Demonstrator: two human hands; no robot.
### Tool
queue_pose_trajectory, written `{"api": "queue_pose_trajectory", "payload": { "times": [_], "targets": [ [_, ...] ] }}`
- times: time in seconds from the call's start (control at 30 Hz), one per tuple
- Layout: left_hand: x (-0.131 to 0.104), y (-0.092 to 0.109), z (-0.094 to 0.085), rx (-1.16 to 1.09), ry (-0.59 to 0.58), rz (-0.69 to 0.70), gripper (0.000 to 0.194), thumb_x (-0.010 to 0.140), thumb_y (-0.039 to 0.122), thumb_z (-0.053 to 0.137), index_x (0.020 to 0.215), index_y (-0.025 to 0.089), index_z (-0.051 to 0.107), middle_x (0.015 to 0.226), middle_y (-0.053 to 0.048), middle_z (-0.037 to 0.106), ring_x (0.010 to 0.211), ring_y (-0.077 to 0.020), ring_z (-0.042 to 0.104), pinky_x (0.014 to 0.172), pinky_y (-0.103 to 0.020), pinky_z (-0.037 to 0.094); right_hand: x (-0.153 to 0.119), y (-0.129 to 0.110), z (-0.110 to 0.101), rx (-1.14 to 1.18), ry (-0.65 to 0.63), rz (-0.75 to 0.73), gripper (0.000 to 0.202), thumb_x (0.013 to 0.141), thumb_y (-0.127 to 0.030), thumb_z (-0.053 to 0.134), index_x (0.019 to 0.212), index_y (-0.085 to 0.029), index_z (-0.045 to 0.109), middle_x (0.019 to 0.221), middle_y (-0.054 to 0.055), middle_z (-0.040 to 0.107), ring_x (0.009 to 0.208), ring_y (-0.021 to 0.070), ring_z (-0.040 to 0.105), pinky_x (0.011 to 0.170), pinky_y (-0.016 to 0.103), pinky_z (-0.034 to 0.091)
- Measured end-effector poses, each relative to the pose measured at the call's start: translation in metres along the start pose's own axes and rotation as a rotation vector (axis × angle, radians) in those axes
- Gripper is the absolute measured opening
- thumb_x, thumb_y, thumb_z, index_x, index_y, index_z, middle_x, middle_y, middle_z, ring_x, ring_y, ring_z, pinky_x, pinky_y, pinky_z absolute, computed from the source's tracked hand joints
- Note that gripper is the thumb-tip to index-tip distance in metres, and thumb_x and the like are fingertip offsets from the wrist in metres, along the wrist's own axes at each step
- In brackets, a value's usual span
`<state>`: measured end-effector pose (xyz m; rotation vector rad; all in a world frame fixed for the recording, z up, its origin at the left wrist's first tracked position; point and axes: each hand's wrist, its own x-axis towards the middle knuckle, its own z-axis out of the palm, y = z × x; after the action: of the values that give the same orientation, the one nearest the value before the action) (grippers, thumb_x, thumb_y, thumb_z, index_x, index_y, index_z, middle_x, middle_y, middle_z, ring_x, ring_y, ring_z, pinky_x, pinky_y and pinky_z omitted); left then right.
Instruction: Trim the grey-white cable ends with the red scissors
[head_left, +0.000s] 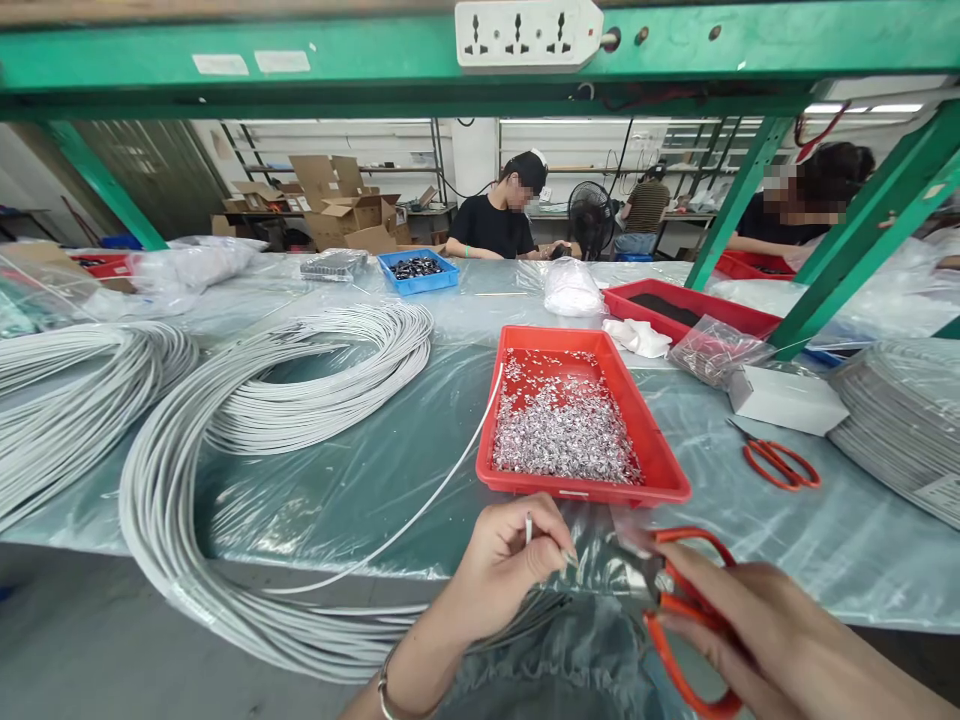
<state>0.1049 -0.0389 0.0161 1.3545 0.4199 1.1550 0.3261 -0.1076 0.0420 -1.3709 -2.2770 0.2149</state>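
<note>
My left hand [514, 555] is closed in a pinch around a thin white cable [529, 528], just in front of a red tray [667, 490] of small shiny metal pieces [570, 430]. My fingers cover most of the gripped part. To its right, my right hand [750, 620] grips scissors [694, 690] by their orange-red handles. Their blades are blurred and point toward my left hand, apart from it. A big coil of white cable [169, 480] hangs over the front table edge, and one white strand [427, 505] runs up from it to the tray's left rim.
A second pair of red-handled scissors [780, 462] lies at right beside a white box [787, 398]. Further back are a blue tray [420, 282] and another red tray [750, 318]. A green frame [360, 60] crosses overhead. People sit beyond the table.
</note>
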Motion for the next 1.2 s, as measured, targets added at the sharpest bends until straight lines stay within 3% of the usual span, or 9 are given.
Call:
{"api": "queue_pose_trajectory", "payload": {
  "times": [0.17,0.37,0.47,0.6,0.7,0.8,0.9,1.03,1.2],
  "targets": [
    [-0.001,-0.003,0.007,-0.376,0.243,-0.321,0.031,0.074,0.039,0.067,0.072,0.012,0.051,0.051,0.006,0.04,0.037,0.0,0.024,0.036,-0.014,0.015,0.013,0.016,0.002,0.134,0.044,0.141,0.047,0.09,-0.035,0.04,0.133,-0.016,0.033,0.061,-0.001,0.051,0.049,0.0088,0.048,0.047,0.015,0.043],
    [-0.003,-0.001,0.012,-0.372,0.3,-0.406,0.033,0.069,0.042,0.07,0.073,0.012,0.055,0.053,0.004,0.048,0.035,-0.0011,0.032,0.034,-0.014,0.021,0.021,0.024,0.011,0.352,0.008,0.179,0.043,0.09,-0.033,0.041,0.129,-0.016,0.032,0.063,-0.002,0.046,0.065,0.012,0.053,0.057,0.017,0.045],
    [-0.008,-0.007,0.013,-0.066,0.161,-0.354,0.029,0.074,0.04,0.065,0.072,0.012,0.062,0.067,-0.003,0.059,0.057,-0.008,0.053,0.057,-0.02,0.042,0.025,0.02,0.009,0.418,0.002,0.206,0.039,0.09,-0.033,0.04,0.125,-0.016,0.036,0.062,-0.002,0.043,0.058,0.0099,0.047,0.053,0.017,0.042],
    [-0.016,-0.016,0.008,0.484,-0.048,-0.258,0.024,0.085,0.031,0.052,0.086,0.015,0.07,0.097,-0.008,0.061,0.092,-0.0163,0.056,0.086,-0.027,0.039,0.027,0.02,0.003,0.549,-0.035,0.217,0.032,0.09,-0.039,0.041,0.112,-0.016,0.05,0.06,-0.002,0.044,0.051,0.0076,0.038,0.046,0.016,0.036],
    [-0.019,-0.018,-0.001,0.492,-0.012,-0.304,0.03,0.087,0.035,0.047,0.092,0.015,0.07,0.084,-0.005,0.055,0.078,-0.0132,0.055,0.076,-0.026,0.043,0.028,0.027,0.003,0.618,0.074,0.282,0.027,0.088,-0.04,0.045,0.101,-0.018,0.054,0.06,-0.002,0.048,0.052,0.008,0.042,0.048,0.016,0.037],
    [-0.02,-0.014,-0.006,0.277,0.055,-0.431,0.037,0.079,0.042,0.057,0.102,0.013,0.065,0.069,0.001,0.047,0.053,-0.0077,0.05,0.056,-0.024,0.046,0.03,0.035,0.007,0.504,0.16,0.268,0.023,0.089,-0.038,0.042,0.091,-0.019,0.055,0.084,0.002,0.058,0.069,0.0114,0.054,0.062,0.019,0.044],
    [-0.019,-0.007,-0.004,0.03,0.129,-0.534,0.046,0.063,0.044,0.071,0.093,0.011,0.06,0.059,0.005,0.046,0.039,-0.0056,0.044,0.035,-0.018,0.039,0.031,0.034,0.011,0.301,0.183,0.248,0.022,0.09,-0.036,0.041,0.102,-0.02,0.049,0.091,0.004,0.059,0.081,0.0143,0.057,0.068,0.02,0.045],
    [-0.019,0.0,-0.001,-0.012,0.206,-0.436,0.037,0.065,0.043,0.071,0.073,0.012,0.052,0.049,0.006,0.046,0.031,-0.0011,0.034,0.029,-0.012,0.025,0.019,0.021,0.018,0.264,-0.01,0.271,0.031,0.085,-0.036,0.049,0.11,-0.019,0.041,0.075,0.001,0.059,0.063,0.0127,0.056,0.059,0.02,0.048],
    [-0.023,0.004,-0.001,0.071,0.234,-0.308,0.032,0.07,0.04,0.068,0.072,0.01,0.057,0.051,0.006,0.041,0.037,0.0008,0.029,0.036,-0.012,0.02,0.003,0.0,0.021,0.383,-0.208,0.172,0.058,0.071,-0.028,0.058,0.126,-0.02,0.043,0.092,0.007,0.063,0.076,0.0165,0.061,0.07,0.023,0.053]
  ]
}}
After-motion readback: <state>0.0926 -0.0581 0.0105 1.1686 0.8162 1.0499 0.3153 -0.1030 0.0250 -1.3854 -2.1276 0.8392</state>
